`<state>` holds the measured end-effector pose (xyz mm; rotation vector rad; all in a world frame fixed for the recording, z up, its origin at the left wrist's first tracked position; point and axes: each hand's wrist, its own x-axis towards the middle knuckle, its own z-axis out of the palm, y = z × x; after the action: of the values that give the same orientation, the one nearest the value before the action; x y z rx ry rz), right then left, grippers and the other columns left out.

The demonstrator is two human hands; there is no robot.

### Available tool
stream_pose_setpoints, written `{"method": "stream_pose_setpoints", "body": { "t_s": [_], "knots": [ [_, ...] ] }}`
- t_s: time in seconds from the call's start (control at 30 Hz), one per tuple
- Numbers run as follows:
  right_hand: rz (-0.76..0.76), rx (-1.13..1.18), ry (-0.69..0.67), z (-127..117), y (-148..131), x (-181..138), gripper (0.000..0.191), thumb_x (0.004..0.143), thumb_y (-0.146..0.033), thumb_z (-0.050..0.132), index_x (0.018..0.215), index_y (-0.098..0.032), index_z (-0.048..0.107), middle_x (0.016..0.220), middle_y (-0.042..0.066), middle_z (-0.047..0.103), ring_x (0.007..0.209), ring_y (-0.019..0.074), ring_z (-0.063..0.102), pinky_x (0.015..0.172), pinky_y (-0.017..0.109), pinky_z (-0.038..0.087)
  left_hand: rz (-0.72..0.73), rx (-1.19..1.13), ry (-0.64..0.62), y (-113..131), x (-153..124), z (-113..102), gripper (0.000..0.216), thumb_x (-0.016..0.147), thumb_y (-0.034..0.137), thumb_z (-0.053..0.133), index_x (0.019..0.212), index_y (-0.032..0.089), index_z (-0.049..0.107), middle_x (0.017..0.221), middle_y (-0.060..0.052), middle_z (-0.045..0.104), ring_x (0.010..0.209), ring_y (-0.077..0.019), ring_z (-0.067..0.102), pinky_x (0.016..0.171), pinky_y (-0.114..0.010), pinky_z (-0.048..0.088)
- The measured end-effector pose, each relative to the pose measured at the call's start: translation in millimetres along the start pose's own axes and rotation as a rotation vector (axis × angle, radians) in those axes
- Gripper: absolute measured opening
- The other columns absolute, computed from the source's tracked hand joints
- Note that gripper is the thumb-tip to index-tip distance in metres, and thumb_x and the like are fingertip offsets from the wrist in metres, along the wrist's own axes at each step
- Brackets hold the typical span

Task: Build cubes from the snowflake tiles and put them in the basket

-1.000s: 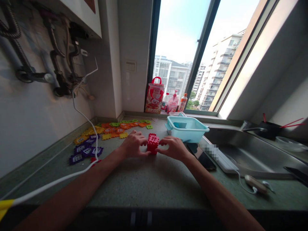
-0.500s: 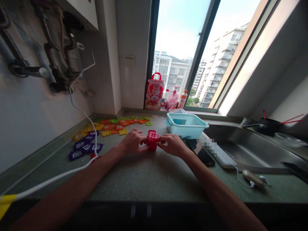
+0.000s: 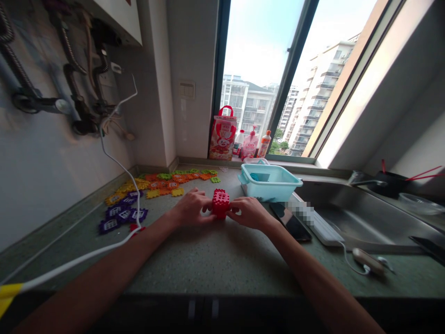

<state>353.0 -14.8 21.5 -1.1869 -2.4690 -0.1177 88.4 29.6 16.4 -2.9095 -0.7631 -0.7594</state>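
A small red cube (image 3: 221,202) built of toothed puzzle tiles stands on the green countertop (image 3: 208,260). My left hand (image 3: 189,208) grips its left side with curled fingers. My right hand (image 3: 248,211) pinches its right side, fingertips on the cube's edge. Loose foam tiles lie to the left: purple ones (image 3: 121,217) near the wall, then yellow (image 3: 120,195), orange (image 3: 167,183) and green (image 3: 189,172) further back.
A light blue plastic basin (image 3: 267,182) stands just behind my right hand. A dark phone (image 3: 290,221) and a white charger (image 3: 320,227) lie right of it, beside a steel sink (image 3: 368,218). A white cable (image 3: 114,162) hangs from the wall. Bottles and a red bag (image 3: 223,139) stand on the sill.
Both hands have closed in tighter on the red cube. The view has shifted slightly; the cube stays on the counter.
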Motion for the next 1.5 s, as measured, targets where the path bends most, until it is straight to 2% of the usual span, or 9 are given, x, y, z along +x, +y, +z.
{"method": "stream_pose_setpoints", "body": {
  "t_s": [0.33, 0.47, 0.6, 0.7, 0.93, 1.13, 1.27, 1.4, 1.5],
  "knots": [
    [0.067, 0.013, 0.055, -7.9, -3.1, -1.3, 0.016, 0.094, -0.039, 0.068, 0.097, -0.024, 0.072, 0.078, 0.000, 0.074, 0.064, 0.0144, 0.063, 0.060, 0.026, 0.037, -0.037, 0.045, 0.003, -0.5, 0.6, -2.3, 0.030, 0.084, 0.052, 0.073, 0.082, 0.022, 0.067, 0.072, 0.000, 0.069, 0.075, -0.0213, 0.061, 0.081, -0.037, 0.039],
    [0.123, 0.035, 0.094, -7.5, 2.2, -2.1, 0.026, 0.092, -0.047, 0.071, 0.102, -0.023, 0.071, 0.082, 0.001, 0.073, 0.069, 0.0165, 0.065, 0.064, 0.028, 0.043, -0.067, 0.043, 0.046, 1.5, 1.9, -2.5, 0.033, 0.083, 0.054, 0.073, 0.081, 0.022, 0.064, 0.073, -0.001, 0.067, 0.075, -0.0213, 0.061, 0.082, -0.037, 0.042],
    [0.126, 0.280, 0.225, 1.0, 11.0, 1.3, 0.057, 0.088, -0.051, 0.075, 0.136, -0.023, 0.061, 0.120, 0.010, 0.071, 0.098, 0.0222, 0.070, 0.079, 0.033, 0.054, -0.219, -0.060, 0.175, -1.9, 3.4, 6.7, 0.057, 0.075, 0.060, 0.079, 0.113, 0.020, 0.065, 0.101, -0.007, 0.072, 0.091, -0.0257, 0.065, 0.085, -0.038, 0.048],
    [0.130, 0.512, 0.261, 12.6, 13.5, 6.9, 0.060, 0.090, -0.049, 0.073, 0.142, -0.025, 0.058, 0.136, 0.013, 0.066, 0.110, 0.0234, 0.069, 0.082, 0.035, 0.057, -0.305, -0.189, 0.172, -4.4, 4.8, 19.1, 0.085, 0.067, 0.065, 0.084, 0.135, 0.021, 0.059, 0.122, -0.012, 0.070, 0.100, -0.0277, 0.068, 0.085, -0.038, 0.052],
    [0.133, 0.632, 0.237, 21.9, 14.1, 11.4, 0.044, 0.091, -0.044, 0.072, 0.131, -0.024, 0.068, 0.125, 0.009, 0.075, 0.112, 0.0255, 0.070, 0.096, 0.043, 0.056, -0.373, -0.354, 0.006, -3.5, 4.5, 29.7, 0.058, 0.069, 0.067, 0.080, 0.107, 0.023, 0.076, 0.089, -0.003, 0.076, 0.072, -0.0206, 0.067, 0.063, -0.030, 0.047],
    [0.097, 0.686, 0.203, 22.6, 14.1, 9.8, 0.047, 0.094, -0.045, 0.069, 0.136, -0.024, 0.064, 0.133, 0.009, 0.071, 0.122, 0.0249, 0.067, 0.101, 0.043, 0.054, -0.423, -0.417, -0.009, -2.7, 4.9, 26.5, 0.059, 0.072, 0.059, 0.080, 0.120, 0.024, 0.074, 0.095, -0.003, 0.077, 0.079, -0.0212, 0.069, 0.069, -0.030, 0.049],
    [0.124, 0.616, 0.206, 15.8, 16.0, 6.8, 0.057, 0.091, -0.048, 0.072, 0.141, -0.024, 0.059, 0.135, 0.011, 0.070, 0.118, 0.0246, 0.068, 0.093, 0.038, 0.056, -0.374, -0.357, -0.014, -4.5, 4.5, 23.1, 0.059, 0.071, 0.063, 0.080, 0.115, 0.024, 0.075, 0.096, -0.003, 0.077, 0.078, -0.0215, 0.068, 0.069, -0.030, 0.048],
    [0.201, 0.405, 0.053, 0.1, 19.1, 0.1, 0.038, 0.091, -0.052, 0.070, 0.113, -0.022, 0.074, 0.097, 0.006, 0.079, 0.081, 0.0199, 0.072, 0.070, 0.029, 0.052, -0.243, -0.131, 0.029, -7.0, 2.1, 11.7, 0.051, 0.064, 0.068, 0.082, 0.086, 0.023, 0.074, 0.084, -0.004, 0.074, 0.077, -0.0234, 0.065, 0.074, -0.034, 0.046],
    [0.133, 0.241, -0.114, -3.5, 18.1, -3.5, 0.028, 0.093, -0.047, 0.068, 0.091, -0.022, 0.079, 0.077, 0.003, 0.075, 0.066, 0.0166, 0.068, 0.064, 0.027, 0.046, -0.183, -0.052, -0.041, -5.7, -0.5, 6.1, 0.040, 0.072, 0.060, 0.078, 0.066, 0.022, 0.067, 0.068, -0.001, 0.069, 0.067, -0.0202, 0.062, 0.075, -0.034, 0.043]
  ]
}}
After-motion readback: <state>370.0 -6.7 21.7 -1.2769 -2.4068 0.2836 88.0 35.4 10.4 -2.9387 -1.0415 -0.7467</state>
